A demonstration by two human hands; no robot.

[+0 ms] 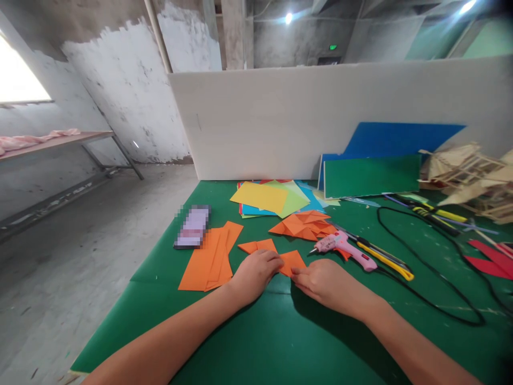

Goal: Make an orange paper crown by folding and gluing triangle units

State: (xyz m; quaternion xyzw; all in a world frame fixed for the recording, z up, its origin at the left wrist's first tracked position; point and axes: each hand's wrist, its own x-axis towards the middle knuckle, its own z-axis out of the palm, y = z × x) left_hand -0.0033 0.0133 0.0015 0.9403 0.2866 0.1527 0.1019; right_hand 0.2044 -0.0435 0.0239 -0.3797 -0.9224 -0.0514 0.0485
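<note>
A small folded piece of orange paper [292, 262] lies on the green tabletop between my hands. My left hand [258, 272] rests over its left side, fingers bent and pressed down on it. From the right, my right hand [320, 280] pinches the paper's lower right corner between thumb and fingers. Just beyond the left hand, another folded orange piece [260, 246] pokes out, partly covered. Several orange strips [208, 262] lie left of my left hand. Behind both hands sits a pile of folded orange pieces [302, 224].
A pink glue gun [342, 246] and a yellow utility knife [387, 259] lie close to my right hand, with a black cord [433, 310] looping right. A phone [193, 227] is at the left edge. Coloured paper sheets [264, 197], a green board [372, 176] and wooden models [473, 176] stand behind.
</note>
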